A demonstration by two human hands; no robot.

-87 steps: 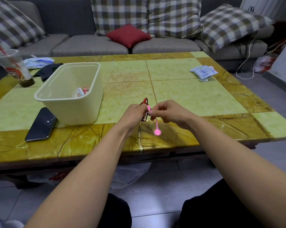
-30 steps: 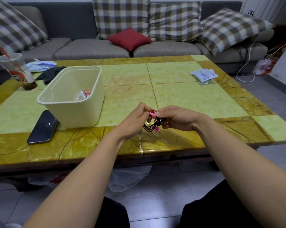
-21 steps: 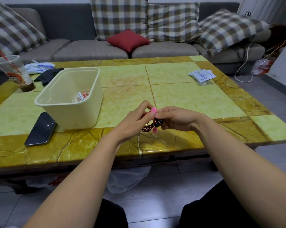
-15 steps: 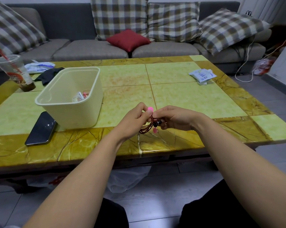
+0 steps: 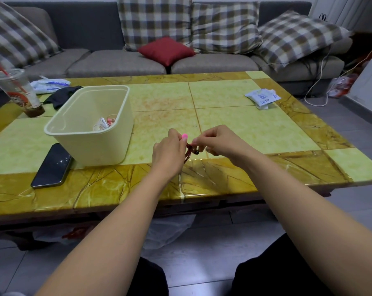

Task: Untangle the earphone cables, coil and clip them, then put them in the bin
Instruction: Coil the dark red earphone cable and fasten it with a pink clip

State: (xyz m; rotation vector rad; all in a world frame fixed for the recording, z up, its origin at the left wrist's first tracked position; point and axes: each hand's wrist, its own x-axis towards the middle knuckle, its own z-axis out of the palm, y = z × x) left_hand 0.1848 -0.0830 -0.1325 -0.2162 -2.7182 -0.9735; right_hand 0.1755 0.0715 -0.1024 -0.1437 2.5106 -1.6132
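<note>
1. Bin (image 5: 91,144): cream; its wall partly hides small white and pink items inside.
2. Left hand (image 5: 169,153) and right hand (image 5: 220,142), just right of the bin: curled fingers pinch the earphone cable (image 5: 189,151), covering most of it.
3. Packet (image 5: 262,98): print unreadable.
4. Earphone cable: dark red coil, black earbud.

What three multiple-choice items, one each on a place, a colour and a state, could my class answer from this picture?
1. The phone lies: A on the table beside the bin; B in the bin; C on the sofa.
2. The small cushion is: A blue; B red; C white.
3. The earphone cable is: A in the bin; B on the floor; C pinched between left hand and right hand.
Key: A, it lies by the bin's near corner; B, its cover is plain red; C, both hands hold it.
</note>
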